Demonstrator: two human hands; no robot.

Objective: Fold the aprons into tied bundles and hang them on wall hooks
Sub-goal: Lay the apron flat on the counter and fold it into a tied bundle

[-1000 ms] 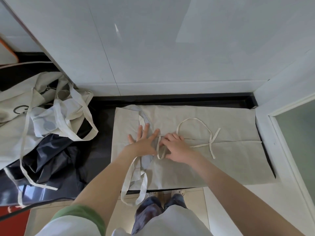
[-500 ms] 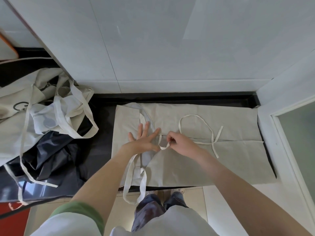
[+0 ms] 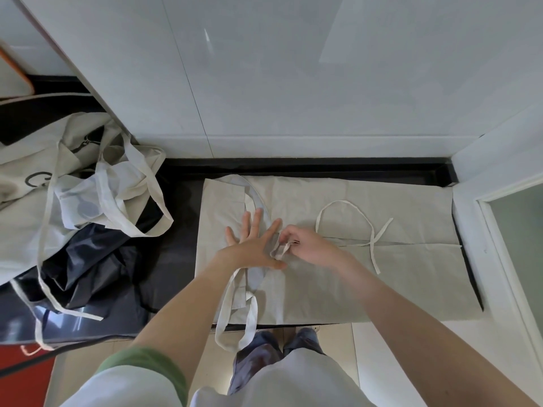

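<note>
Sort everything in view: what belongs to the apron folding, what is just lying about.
In the job: flat beige apron; tie pinched by right hand; left hand pressing it; beige heap, likely more aprons.
Lying about: dark cloth; orange-edged board.

Apron pile [image 3: 44, 171] cut by left edge — tie [image 3: 277, 251] end hidden within right hand [image 3: 311, 245] pinch.

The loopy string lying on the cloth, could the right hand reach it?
Probably yes. The loopy string lies bare on the apron just beside the right hand, nothing between, though that hand pinches another strap.
</note>
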